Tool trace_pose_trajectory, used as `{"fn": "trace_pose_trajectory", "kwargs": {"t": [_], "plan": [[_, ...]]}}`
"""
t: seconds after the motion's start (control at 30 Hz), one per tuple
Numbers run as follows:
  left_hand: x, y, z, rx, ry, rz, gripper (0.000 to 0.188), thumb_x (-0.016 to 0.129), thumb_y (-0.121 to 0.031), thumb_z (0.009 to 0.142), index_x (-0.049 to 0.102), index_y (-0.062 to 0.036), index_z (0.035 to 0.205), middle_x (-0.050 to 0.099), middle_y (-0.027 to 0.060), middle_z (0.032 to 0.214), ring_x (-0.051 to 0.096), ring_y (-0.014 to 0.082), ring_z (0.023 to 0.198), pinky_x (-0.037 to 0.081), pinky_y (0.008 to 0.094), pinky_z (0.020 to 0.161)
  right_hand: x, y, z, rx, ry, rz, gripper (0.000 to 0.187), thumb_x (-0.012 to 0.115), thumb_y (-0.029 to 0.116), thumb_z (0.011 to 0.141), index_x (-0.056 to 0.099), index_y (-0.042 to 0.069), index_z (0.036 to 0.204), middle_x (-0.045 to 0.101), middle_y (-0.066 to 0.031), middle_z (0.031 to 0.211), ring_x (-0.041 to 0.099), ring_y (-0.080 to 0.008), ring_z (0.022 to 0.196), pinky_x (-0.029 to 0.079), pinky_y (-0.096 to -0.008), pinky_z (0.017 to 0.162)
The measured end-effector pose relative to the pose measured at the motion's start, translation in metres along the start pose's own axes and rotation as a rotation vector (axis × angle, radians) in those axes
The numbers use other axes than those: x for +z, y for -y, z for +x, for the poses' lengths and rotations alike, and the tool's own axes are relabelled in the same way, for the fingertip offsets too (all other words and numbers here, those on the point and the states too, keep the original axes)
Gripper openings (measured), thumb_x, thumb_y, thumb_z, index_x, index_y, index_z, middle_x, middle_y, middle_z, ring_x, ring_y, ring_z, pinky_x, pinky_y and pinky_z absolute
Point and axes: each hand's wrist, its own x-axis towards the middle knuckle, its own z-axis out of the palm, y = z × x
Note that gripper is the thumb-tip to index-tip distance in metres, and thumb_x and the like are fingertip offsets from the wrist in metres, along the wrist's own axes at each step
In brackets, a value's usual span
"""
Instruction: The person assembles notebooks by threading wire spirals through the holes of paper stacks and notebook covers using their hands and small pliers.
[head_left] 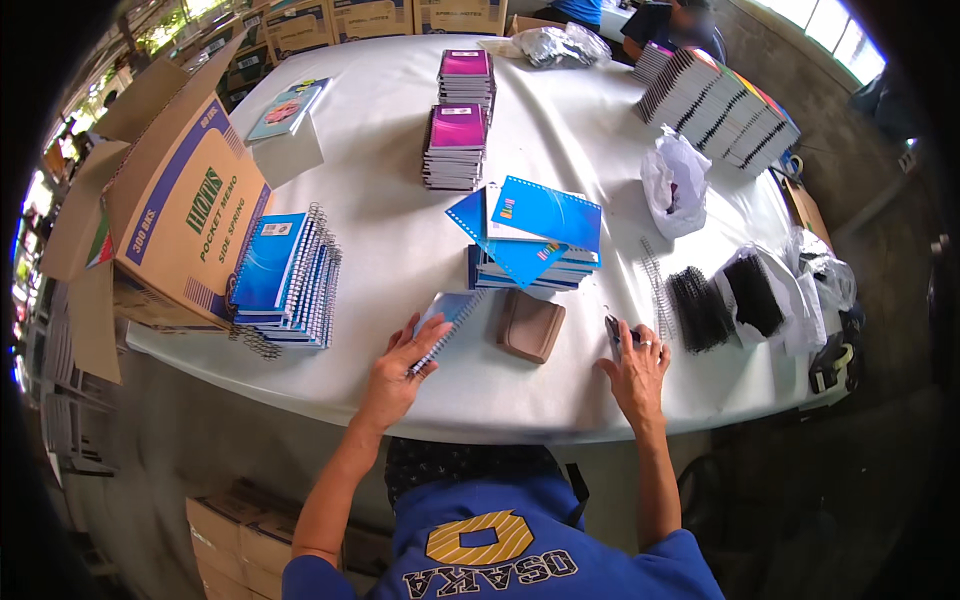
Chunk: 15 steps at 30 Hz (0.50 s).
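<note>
My left hand (398, 365) grips a small blue notebook (447, 318) with a wire spiral along its right edge, tilted just above the table. On the right, the fingers of my right hand (637, 372) curl over dark pliers (613, 328) at the tabletop; most of the tool is hidden under them. Between the hands lies a brown rectangular block (530, 326). Behind it rises a stack of unbound blue covers and pages (545, 222) with punched holes. Left of my left hand stands a pile of blue spiral notebooks (285, 270).
An open cardboard box (190, 215) stands at the left. Purple notebooks (457, 140) are piled at the back centre. To the right are a loose wire coil (655, 285), bundled black coils (697, 308), a white plastic bag (675, 185) and a long notebook stack (720, 108). Another person (675, 28) sits beyond.
</note>
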Motion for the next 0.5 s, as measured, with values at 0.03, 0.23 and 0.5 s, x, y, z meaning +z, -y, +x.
{"fn": "trace_pose_trajectory", "kwargs": {"t": [0.03,0.23,0.5], "plan": [[0.010,0.003,-0.003,0.004,0.016,-0.005,0.056,0.062,-0.037,0.093,0.052,-0.0058,0.138,0.055,0.0082,0.140,0.042,0.0313,0.137,0.035,0.0437,0.109,0.018,-0.010,-0.008,-0.087,-0.179,-0.075,0.054,0.064,0.024,0.090,0.048,0.010,0.139,0.044,-0.0179,0.133,0.041,-0.0351,0.125,0.030,-0.0494,0.104],[0.033,-0.004,-0.011,-0.004,-0.176,0.556,0.062,0.060,-0.037,0.091,0.040,-0.0182,0.147,0.051,0.0076,0.143,0.044,0.0365,0.134,0.035,0.0529,0.107,0.016,-0.004,-0.008,-0.168,-0.284,0.142,0.051,0.059,0.005,0.089,0.049,0.008,0.139,0.050,-0.0181,0.121,0.049,-0.0334,0.113,0.039,-0.0459,0.097],[0.038,-0.016,-0.013,-0.099,-0.146,0.509,0.067,0.065,-0.017,0.089,0.037,-0.0261,0.149,0.051,0.0059,0.143,0.050,0.0348,0.128,0.036,0.0518,0.105,-0.050,0.117,-0.029,-0.646,-0.007,0.776,0.046,0.075,0.012,0.080,0.058,0.007,0.122,0.054,-0.0130,0.109,0.060,-0.0295,0.088,0.051,-0.0392,0.075]]}}
